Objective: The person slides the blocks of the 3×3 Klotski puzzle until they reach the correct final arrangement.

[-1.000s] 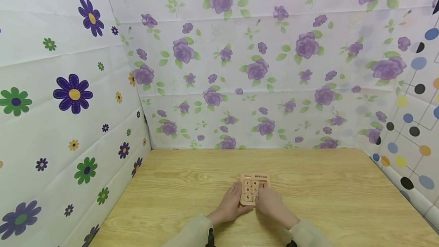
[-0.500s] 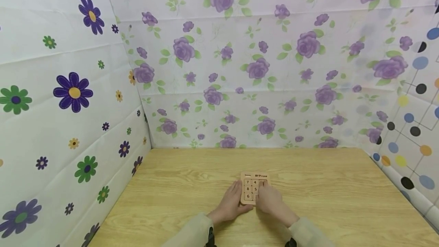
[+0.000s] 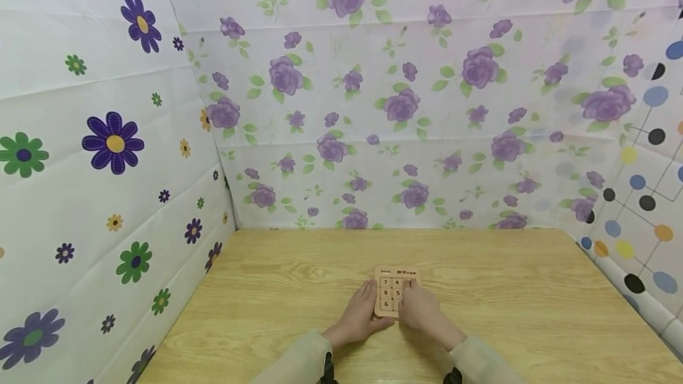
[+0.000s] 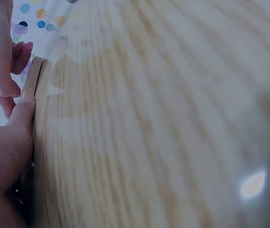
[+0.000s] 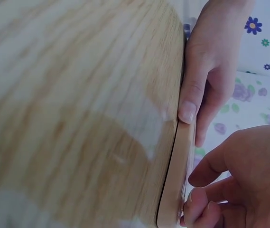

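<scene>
A wooden number slide puzzle point(image 3: 386, 298) lies flat on the table, its left columns showing 7, 8, 6 and 4, 5. My left hand point(image 3: 357, 314) holds its near left corner, the fingers along the left side and the thumb against the near edge, as the right wrist view shows on the puzzle's edge point(image 5: 176, 175). Bent over the right column, my right hand point(image 3: 421, 307) touches the tiles with its fingertips and grips nothing that I can see. It hides most of that column. In the right wrist view, some fingers of my right hand point(image 5: 251, 175) are curled.
The light wood table point(image 3: 299, 265) spreads out around the puzzle. Behind it hangs a cloth with purple roses point(image 3: 331, 147). A daisy-print cloth point(image 3: 176, 224) closes the left side, and a dotted cloth point(image 3: 635, 230) the right.
The right hand's fingertips shift slightly over the right column. My left hand keeps its hold on the corner, and the puzzle stays in place.
</scene>
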Available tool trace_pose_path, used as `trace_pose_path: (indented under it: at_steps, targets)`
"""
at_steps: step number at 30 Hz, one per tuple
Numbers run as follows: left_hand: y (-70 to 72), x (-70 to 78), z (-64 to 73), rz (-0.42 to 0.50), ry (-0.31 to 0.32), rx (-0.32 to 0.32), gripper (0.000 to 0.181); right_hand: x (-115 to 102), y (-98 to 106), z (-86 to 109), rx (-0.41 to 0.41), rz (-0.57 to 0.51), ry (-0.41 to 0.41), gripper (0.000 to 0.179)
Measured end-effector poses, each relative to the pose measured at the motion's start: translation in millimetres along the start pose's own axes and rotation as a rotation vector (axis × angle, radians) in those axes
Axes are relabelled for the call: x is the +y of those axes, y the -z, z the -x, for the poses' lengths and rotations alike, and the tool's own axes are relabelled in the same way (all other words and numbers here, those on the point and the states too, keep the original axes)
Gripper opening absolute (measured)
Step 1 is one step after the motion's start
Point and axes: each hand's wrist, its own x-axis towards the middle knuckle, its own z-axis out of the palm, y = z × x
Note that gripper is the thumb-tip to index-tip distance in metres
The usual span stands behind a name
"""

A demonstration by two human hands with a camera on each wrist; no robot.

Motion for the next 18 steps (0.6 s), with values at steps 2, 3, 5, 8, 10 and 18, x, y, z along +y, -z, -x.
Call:
trace_pose_path:
  at_steps: [2,3,5,8,10,18]
  targets:
    - [0.0,0.3,-0.3,0.003,0.003,-0.004,0.096,0,0,0.0,-0.010,-0.006,-0.006,0.052]
    - [-0.1,0.4,-0.3,0.004,0.003,-0.007,0.096,0,0,0.0,-0.012,-0.008,-0.007,0.052]
    - [-0.4,0.3,-0.4,0.004,0.002,-0.007,0.096,0,1,0.4,-0.010,-0.009,-0.005,0.053]
    - [-0.8,0.0,-0.7,0.008,0.001,-0.006,0.096,-1,2,1.4,-0.006,-0.004,-0.004,0.053]
    - [-0.8,-0.1,-0.6,0.004,-0.004,-0.005,0.096,-2,3,2.6,-0.001,0.002,-0.001,0.053]
    - [0.0,0.5,0.5,0.011,-0.019,0.015,0.096,-4,8,11.1,0.008,0.000,0.020,0.051]
